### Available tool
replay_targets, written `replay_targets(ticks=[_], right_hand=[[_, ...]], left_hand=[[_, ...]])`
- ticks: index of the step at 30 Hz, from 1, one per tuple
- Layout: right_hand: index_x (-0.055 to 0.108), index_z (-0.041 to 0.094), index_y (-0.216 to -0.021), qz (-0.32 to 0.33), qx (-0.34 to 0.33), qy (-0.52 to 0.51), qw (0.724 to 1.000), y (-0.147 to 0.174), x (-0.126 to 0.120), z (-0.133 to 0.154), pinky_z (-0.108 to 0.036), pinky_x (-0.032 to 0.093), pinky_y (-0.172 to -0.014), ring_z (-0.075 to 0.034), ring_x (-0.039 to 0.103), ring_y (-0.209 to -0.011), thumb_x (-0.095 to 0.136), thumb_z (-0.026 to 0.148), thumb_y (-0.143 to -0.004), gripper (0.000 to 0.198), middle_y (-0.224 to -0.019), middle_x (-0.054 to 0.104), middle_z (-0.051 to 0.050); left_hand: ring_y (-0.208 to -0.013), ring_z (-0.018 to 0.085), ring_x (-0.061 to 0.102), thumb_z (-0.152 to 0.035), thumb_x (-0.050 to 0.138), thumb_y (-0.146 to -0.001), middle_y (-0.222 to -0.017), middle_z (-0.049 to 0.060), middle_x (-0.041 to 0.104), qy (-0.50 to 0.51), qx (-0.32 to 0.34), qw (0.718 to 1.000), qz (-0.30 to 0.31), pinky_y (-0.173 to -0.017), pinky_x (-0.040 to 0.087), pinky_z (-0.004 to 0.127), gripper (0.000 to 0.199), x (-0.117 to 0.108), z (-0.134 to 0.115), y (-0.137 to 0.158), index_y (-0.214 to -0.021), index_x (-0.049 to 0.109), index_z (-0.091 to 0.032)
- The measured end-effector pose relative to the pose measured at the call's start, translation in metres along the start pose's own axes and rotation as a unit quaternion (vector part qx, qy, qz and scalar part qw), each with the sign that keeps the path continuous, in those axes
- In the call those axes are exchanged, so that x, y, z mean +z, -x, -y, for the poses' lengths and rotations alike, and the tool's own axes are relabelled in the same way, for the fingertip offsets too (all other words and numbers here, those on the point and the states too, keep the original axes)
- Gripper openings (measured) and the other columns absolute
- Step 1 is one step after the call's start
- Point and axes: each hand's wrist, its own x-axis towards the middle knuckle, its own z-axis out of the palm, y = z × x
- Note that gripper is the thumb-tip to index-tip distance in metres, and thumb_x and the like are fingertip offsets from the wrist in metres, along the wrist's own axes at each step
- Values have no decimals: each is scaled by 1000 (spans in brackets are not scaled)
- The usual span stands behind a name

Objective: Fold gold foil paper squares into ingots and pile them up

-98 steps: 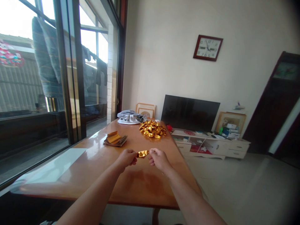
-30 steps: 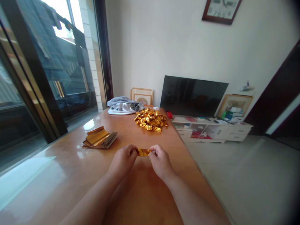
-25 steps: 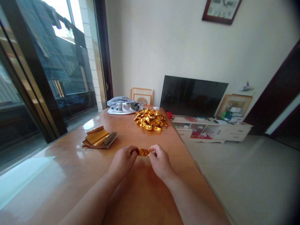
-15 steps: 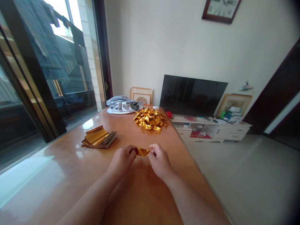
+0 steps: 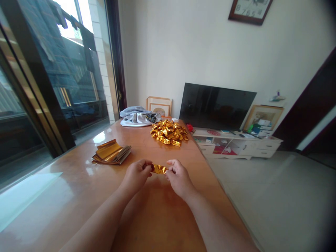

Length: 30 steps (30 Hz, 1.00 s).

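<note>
Small shiny gold foil piece, folded lengthwise (image 5: pixel 159 169), held between hands above glossy brown wooden table (image 5: pixel 160 217). Left hand (image 5: pixel 137 174) pinched on its left end. Right hand (image 5: pixel 180 177) at right end; cannot tell whether clamped. Left beyond: stack of flat gold sheets (image 5: pixel 111 153). Farther: heap of crumpled-looking gold foil pieces (image 5: pixel 169 133), grey-white cloth bundle (image 5: pixel 138 119) beside it.

Shows as a narrow, elongated piece of shiny gold foil (image 5: pixel 159 169), creased and faceted, stretched sideways with a slight dip toward the right, pinched at one end by the left hand (image 5: pixel 137 175) and meeting the right hand (image 5: pixel 181 179) at the other.
</note>
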Motion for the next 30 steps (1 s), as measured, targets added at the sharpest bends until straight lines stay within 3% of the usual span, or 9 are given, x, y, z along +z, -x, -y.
replay_targets(ticks=[4,9,13,19,24,30], right_hand=[[59,21,-110,65,-22,-36,997,4,-4,9,-24,42,-60,-14,55,-64,58,31,-86,26,-75,63,3],[67,22,-103,120,-82,23,989,14,-10,25,-25,46,-67,-15,60,-74,60,27,-86,19,-84,68,0],[67,25,-105,115,-141,94,979,18,-13,31,-28,48,-76,-19,66,-84,56,18,-87,22,-94,72,-2],[67,24,-94,105,-234,217,942,21,-11,37,-29,45,-73,-20,62,-80,53,12,-90,19,-86,69,-4],[67,24,-101,92,-280,267,917,22,-9,37,-33,47,-81,-23,60,-91,55,11,-90,20,-95,68,-7],[65,23,-101,82,-303,273,910,23,-6,37,-34,47,-82,-23,58,-92,56,10,-91,18,-95,66,-7]], left_hand=[[-63,17,63,-37,65,-76,-72,3,68,55,-22,998,5,-60,48,26,21,-8,-8,1,-78,66,-16],[-55,12,51,-40,68,-74,-62,-1,58,106,-42,992,46,-54,39,23,25,-21,-15,3,-67,61,-17],[-58,12,51,-39,69,-74,-62,-2,57,129,-64,987,65,-56,38,23,25,-26,-14,2,-66,60,-17],[-73,19,69,-38,64,-78,-76,3,70,185,-134,968,103,-65,48,27,21,-21,-3,0,-78,59,-17],[-61,18,68,-37,60,-81,-68,4,70,178,-131,968,123,-58,47,26,21,-21,-1,0,-77,58,-16],[-53,15,63,-34,56,-82,-61,2,66,151,-116,974,119,-51,42,24,20,-24,-1,-1,-73,57,-16]])
